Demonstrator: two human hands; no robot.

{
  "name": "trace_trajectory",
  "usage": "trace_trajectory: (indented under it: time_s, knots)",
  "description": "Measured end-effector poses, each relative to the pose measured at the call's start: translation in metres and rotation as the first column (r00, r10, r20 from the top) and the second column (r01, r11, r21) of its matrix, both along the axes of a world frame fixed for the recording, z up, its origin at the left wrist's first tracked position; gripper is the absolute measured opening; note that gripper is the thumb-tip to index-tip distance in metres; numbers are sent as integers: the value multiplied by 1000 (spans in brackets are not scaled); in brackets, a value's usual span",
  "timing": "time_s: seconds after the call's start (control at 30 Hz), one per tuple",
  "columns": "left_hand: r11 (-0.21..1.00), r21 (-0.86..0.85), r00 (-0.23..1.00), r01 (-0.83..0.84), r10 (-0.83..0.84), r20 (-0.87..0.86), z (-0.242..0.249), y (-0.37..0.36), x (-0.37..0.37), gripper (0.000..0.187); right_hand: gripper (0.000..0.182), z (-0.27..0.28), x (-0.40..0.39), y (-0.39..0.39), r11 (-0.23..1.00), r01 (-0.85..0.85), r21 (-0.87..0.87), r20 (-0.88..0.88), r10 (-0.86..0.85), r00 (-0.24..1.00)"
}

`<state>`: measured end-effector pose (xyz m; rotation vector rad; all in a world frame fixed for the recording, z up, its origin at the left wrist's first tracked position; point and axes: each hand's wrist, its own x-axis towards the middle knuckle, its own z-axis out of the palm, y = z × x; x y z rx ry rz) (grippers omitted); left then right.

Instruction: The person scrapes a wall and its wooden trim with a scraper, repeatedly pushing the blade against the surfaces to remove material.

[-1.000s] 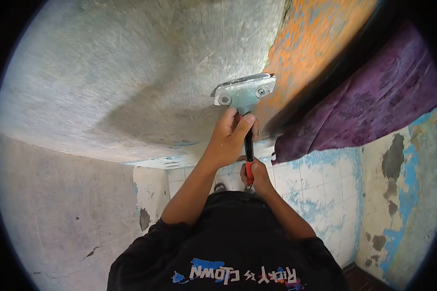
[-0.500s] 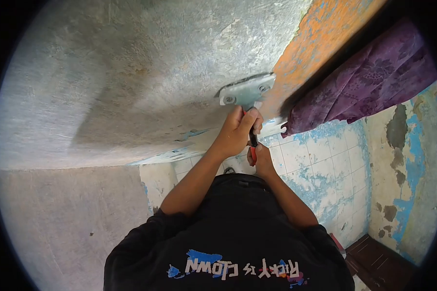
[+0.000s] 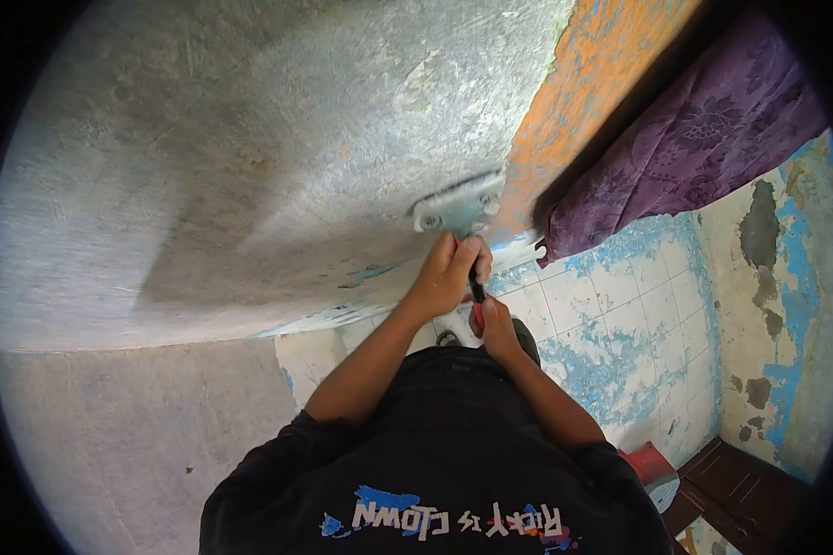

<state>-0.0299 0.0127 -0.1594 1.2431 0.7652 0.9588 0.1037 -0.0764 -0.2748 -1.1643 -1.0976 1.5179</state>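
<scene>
A wide-bladed scraper with a red and black handle is against the rough grey wall, near where bare grey surface meets flaking orange paint. Its metal blade shows two round bolt heads and looks slightly blurred. My left hand is closed round the handle just below the blade. Closer to my body, my right hand wraps the handle's lower end. The fingers partly cover the handle.
A purple patterned cloth hangs on the right, beside the orange paint. Below it lies a tiled floor with blue and white stains. The right wall has peeling patches. A red and white object and dark brown furniture stand at lower right.
The scraper and both hands have moved down the wall, toward my body. The view has shifted a little, showing more of the red and white object and my feet.
</scene>
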Motion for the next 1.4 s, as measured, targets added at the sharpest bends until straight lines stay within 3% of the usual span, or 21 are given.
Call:
trace_trajectory:
  time_s: [0.23,0.37,0.6,0.73,0.83,0.97,1.0,1.13,1.33,1.4]
  knots:
    - [987,-133,994,-85,93,51,-22,-10,31,33,48,-20,38,-10,999,-33,-42,77,36,996]
    - [993,-40,993,-114,115,24,-11,-6,37,29,48,-14,49,9,987,-133,86,104,124,987]
    - [979,5,977,-203,202,65,46,-3,56,32,39,60,76,30,967,-242,74,15,242,970]
    - [972,104,977,-209,212,-12,32,1,58,30,36,32,85,41,939,-334,84,-4,336,942]
    - [921,-25,915,-389,390,106,24,-7,75,34,37,21,93,43,913,-408,9,34,408,912]
    - [927,-6,922,-376,375,98,41,-7,82,32,42,42,105,48,853,-518,-64,-43,516,856]
    - [931,12,926,-366,363,102,58,-3,85,31,43,51,107,49,849,-528,-13,-66,526,848]
    - [943,65,940,-327,317,126,90,4,91,32,45,84,107,47,849,-517,108,-158,528,835]
    - [936,8,924,-352,346,163,67,0,106,32,48,76,122,38,888,-455,65,-88,460,884]
    - [957,48,952,-285,276,133,68,3,102,32,46,79,118,33,908,-415,64,-86,419,904]
